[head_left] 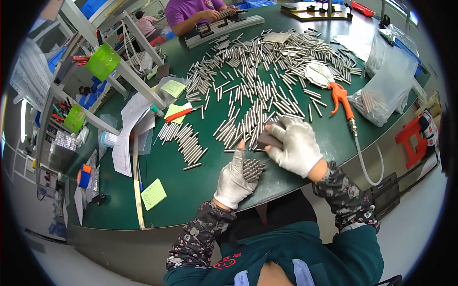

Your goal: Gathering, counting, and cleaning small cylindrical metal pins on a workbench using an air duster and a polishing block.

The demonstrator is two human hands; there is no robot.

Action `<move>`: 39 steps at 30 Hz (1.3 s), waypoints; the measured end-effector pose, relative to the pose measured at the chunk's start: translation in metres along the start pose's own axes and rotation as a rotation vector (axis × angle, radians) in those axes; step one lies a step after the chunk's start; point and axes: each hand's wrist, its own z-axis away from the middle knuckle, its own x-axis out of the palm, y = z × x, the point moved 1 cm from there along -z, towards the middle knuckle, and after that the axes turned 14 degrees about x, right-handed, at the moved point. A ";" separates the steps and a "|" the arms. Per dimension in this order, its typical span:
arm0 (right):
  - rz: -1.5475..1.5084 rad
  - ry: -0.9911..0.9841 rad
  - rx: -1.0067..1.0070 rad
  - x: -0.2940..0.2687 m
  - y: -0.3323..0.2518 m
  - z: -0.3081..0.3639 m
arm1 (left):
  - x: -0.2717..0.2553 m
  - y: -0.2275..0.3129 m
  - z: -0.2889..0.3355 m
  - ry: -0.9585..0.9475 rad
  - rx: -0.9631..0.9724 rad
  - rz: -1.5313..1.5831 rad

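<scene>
This is a factory workshop, a station for small metal parts, and the green workbench (193,190) shows it best. Spread over the middle of the workbench are a great many loose steel pins (298,45); on its right part lies an orange air blow gun (338,94), its pale hose (359,159) looping past the edge. A metal fixture (315,15) stands at the workbench's far end. Along the workbench's left side runs a pale metal rack (138,84) carrying green holders (102,62) with hand tools, with blue bins (88,101) beyond. Across the workbench, a co-worker in purple (183,15) handles metal parts.
</scene>
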 end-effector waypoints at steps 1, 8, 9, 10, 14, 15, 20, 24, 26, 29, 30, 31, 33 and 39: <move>-0.106 0.033 -0.130 0.002 -0.005 0.007 | 0.000 -0.002 0.005 -0.017 -0.060 0.047; -0.174 0.098 -0.095 0.005 0.004 0.014 | -0.001 -0.004 0.010 -0.010 -0.069 0.140; -0.237 0.051 -0.261 0.010 -0.001 0.019 | 0.005 -0.016 0.014 0.042 -0.140 0.290; -0.302 0.002 -0.424 0.018 -0.004 0.023 | -0.003 -0.008 0.007 0.003 -0.059 0.224; 0.001 0.211 -0.051 0.008 0.014 0.009 | -0.001 -0.011 0.014 -0.052 -0.293 0.367; -0.041 0.135 -0.059 0.005 0.011 0.015 | 0.000 -0.012 0.014 -0.041 -0.306 0.417; 0.128 0.017 -0.034 0.009 0.009 0.023 | -0.002 -0.005 0.007 0.018 -0.358 0.497; 0.028 0.214 0.014 -0.005 0.031 0.022 | -0.004 -0.006 0.010 -0.009 -0.256 0.303; 0.054 0.225 0.019 -0.006 0.036 0.025 | -0.003 -0.007 0.008 0.012 -0.239 0.337; -0.011 0.176 0.008 -0.003 0.032 0.030 | -0.003 -0.009 0.009 -0.006 -0.237 0.309; -0.059 0.149 -0.003 -0.003 0.027 0.032 | -0.003 -0.011 0.010 -0.005 -0.218 0.297; -0.166 0.101 -0.096 -0.003 0.020 0.036 | -0.003 -0.012 0.011 -0.026 -0.229 0.289; -0.234 0.031 -0.324 0.009 0.005 0.042 | -0.001 -0.010 0.010 0.020 -0.206 0.356; -0.062 0.209 -0.068 0.008 0.017 0.028 | 0.000 -0.010 0.010 -0.001 -0.172 0.285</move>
